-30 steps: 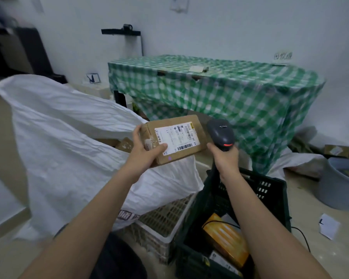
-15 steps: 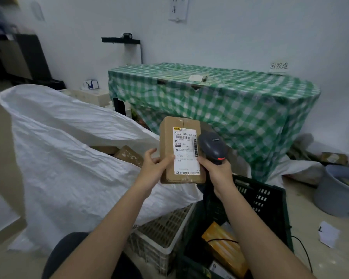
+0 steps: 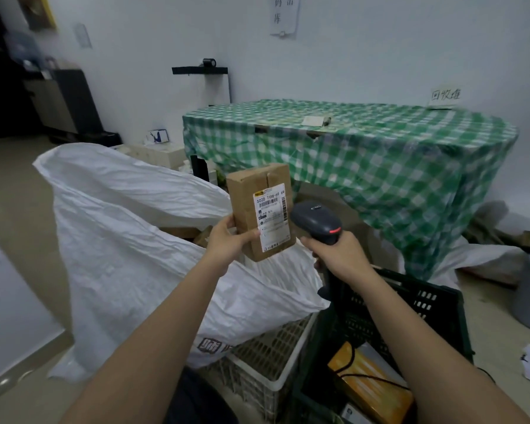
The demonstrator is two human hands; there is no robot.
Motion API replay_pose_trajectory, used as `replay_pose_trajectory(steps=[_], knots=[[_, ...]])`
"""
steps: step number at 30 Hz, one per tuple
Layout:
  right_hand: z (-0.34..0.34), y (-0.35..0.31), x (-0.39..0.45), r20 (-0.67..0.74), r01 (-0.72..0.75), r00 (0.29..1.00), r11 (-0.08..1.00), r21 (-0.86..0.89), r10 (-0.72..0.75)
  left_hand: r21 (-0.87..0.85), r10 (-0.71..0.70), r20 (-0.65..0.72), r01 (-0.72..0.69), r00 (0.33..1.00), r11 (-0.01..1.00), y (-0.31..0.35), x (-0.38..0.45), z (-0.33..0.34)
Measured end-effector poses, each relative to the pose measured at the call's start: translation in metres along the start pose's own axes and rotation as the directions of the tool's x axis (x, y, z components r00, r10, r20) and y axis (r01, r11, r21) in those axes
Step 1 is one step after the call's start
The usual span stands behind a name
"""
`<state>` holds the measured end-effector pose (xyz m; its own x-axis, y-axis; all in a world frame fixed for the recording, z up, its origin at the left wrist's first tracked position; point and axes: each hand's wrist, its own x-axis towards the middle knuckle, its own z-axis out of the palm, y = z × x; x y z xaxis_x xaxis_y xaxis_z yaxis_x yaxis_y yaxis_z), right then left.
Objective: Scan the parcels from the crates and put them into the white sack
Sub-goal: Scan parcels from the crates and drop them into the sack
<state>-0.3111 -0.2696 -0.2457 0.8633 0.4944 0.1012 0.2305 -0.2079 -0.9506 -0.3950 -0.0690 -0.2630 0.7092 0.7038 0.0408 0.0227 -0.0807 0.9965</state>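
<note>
**What we can read**

On the parcel (image 3: 259, 209) we read "502D T198-69 69" at the top of its white label (image 3: 271, 220), above a barcode; the smaller print is too fine for us. The wall note (image 3: 445, 94) reads "回收堆". The hanging sheet (image 3: 283, 15) shows "码", "库" and "出". The sack (image 3: 129, 240) bears cut-off grey characters.

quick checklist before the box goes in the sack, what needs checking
1. Left hand grips the box firmly: ok.
2. Label faces the scanner in the right hand: ok.
3. Scan registered: cannot tell; a red light shows on the scanner, but no confirmation is visible.
4. Sack mouth open beside the box: ok, parcels show inside.
5. Path from box to sack mouth free: ok.
6. More parcels waiting in the dark crate: ok, an orange one is visible.
</note>
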Motion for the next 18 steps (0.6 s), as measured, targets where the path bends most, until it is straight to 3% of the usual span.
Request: replay_pose_trajectory(steps=[6, 18], knots=[[0.006, -0.006, -0.006, 0.11, -0.007, 0.994, 0.996, -0.093, 0.017, 0.03, 0.01, -0.01, -0.009, 1.0, 1.0, -0.011, 0.006, -0.01], [0.012, -0.007, -0.003, 0.107, -0.002, 0.994, 0.995, -0.098, 0.013, 0.056, 0.025, 0.004, -0.025, 1.0, 0.998, -0.011, 0.012, -0.017]])
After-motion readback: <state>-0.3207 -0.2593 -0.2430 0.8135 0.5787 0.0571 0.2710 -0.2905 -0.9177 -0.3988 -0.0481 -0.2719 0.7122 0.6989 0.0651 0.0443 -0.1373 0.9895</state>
